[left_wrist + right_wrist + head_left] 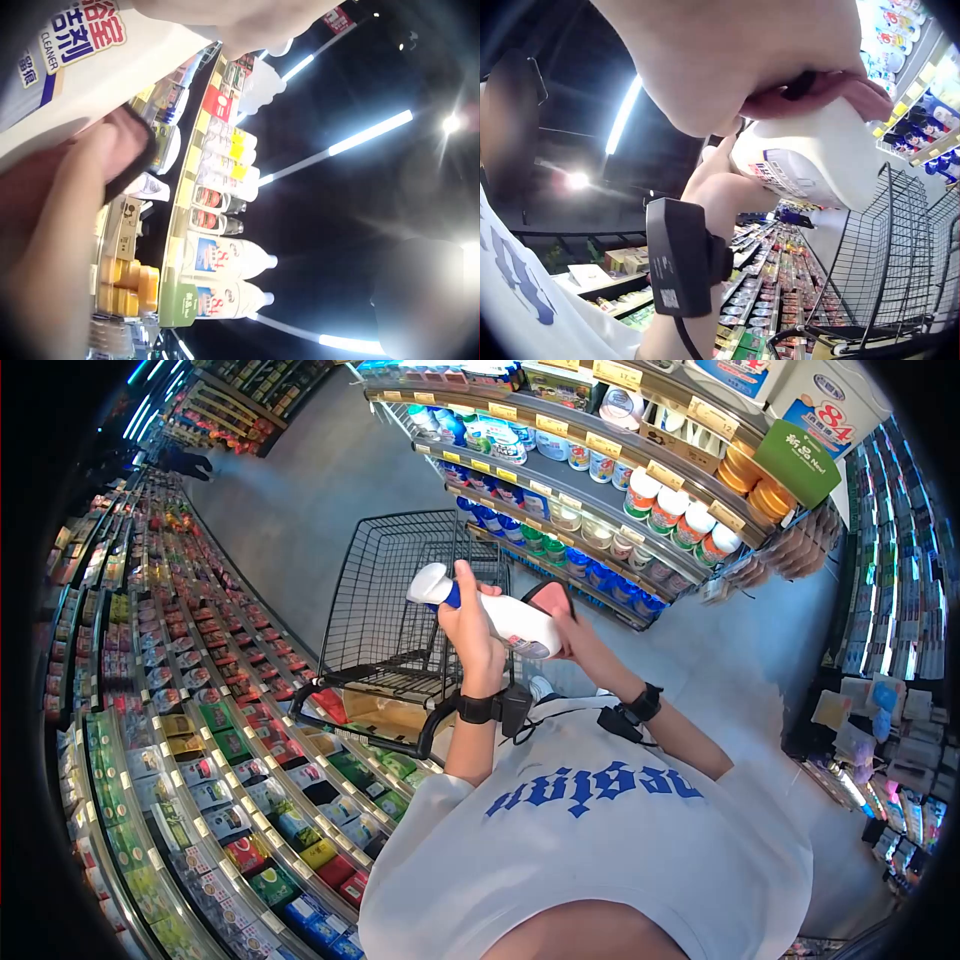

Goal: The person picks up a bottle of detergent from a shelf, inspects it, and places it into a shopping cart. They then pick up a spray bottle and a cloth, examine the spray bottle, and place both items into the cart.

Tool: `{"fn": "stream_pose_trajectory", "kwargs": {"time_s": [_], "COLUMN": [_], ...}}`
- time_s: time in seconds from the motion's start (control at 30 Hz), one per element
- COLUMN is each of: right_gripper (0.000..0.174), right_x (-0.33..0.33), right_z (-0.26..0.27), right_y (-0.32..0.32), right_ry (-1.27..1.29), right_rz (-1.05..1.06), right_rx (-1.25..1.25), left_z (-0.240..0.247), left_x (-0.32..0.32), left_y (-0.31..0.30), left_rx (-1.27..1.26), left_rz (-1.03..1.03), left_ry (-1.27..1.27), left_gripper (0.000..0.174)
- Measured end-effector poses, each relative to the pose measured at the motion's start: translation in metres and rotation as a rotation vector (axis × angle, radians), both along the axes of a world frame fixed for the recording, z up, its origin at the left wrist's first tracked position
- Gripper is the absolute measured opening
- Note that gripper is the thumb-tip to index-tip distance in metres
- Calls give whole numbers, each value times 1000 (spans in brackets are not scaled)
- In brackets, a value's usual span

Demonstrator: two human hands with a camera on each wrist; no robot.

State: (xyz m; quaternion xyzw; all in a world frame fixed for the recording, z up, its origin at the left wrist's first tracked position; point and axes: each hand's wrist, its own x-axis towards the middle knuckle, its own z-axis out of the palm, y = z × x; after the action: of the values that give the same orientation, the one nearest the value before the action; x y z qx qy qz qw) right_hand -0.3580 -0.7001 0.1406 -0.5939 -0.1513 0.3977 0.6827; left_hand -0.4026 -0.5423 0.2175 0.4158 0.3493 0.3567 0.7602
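Shelves: racks of tubs and bottles (560, 428) stood far right, rows of packets (235, 825) down the left.
Cart: the black wire cart (375, 585) sat just beyond the hands, a little left.
Bottle: and there was the white bottle (520, 625), tilted, long axis running left to right, blue-collared top aimed far left, base near right!
Left hand: the left hand (470, 630) had its grip round the bottle by the neck; the body extended right of it.
Right hand: the right hand (582, 643) pinched the pink piece, bottle base just left.
Pink piece: the dark-edged pink piece (550, 599) lay against the bottle's far side.
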Motion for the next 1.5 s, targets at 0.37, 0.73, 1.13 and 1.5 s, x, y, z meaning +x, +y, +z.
{"fn": "stream_pose_trajectory", "kwargs": {"time_s": [0.37, 0.73, 1.13, 1.5], "right_gripper": [46, 52, 33, 42], "right_x": [-2, -22, 0, -26], "right_z": [9, 7, 0, -15], "right_y": [23, 43, -12, -26], "right_ry": [498, 292, 270, 242], "right_rz": [137, 4, -339, -397], "right_rx": [91, -136, -118, -288], "left_z": [11, 20, -108, -190], "left_x": [-13, -29, -49, -89], "left_y": [-4, 34, 134, 200], "left_rx": [869, 722, 516, 202], "left_rz": [-686, -554, 72, 535], "left_ry": [120, 174, 200, 241], "left_gripper": [30, 42, 31, 19]}}
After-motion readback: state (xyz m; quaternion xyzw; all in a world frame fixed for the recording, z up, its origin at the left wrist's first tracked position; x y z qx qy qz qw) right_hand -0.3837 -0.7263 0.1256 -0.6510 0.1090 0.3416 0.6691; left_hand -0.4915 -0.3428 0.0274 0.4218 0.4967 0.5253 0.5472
